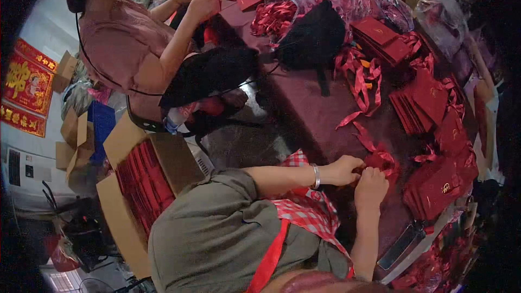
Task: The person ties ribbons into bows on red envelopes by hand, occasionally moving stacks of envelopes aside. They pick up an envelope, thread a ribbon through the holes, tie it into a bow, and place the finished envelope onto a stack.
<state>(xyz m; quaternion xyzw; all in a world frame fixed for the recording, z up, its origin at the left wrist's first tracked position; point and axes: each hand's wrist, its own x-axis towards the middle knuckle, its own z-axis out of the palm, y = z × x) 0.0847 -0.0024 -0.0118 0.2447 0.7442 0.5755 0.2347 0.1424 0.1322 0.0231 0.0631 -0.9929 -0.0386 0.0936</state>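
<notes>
My left hand (347, 170), with a silver bangle at its wrist, is closed in a pinch. My right hand (372, 185) is closed close beside it, fingertips nearly touching the left ones. A red ribbon (384, 158) lies just beyond the fingers and seems to run into them; the exact grip is hidden by the knuckles. Both hands are over the dark red table (325, 125). Right of them is a stack of dark red folded paper bags or envelopes (434, 190) with gold print. A red checked apron (310, 212) shows below my forearms.
More red stacks (418, 103) and loose ribbons (361, 84) line the table. A black bag-like item (315, 35) stands farther back. A phone (401, 245) lies near the right edge. A carton (116, 228) of red pieces stands left. Another person (127, 43) works upper left.
</notes>
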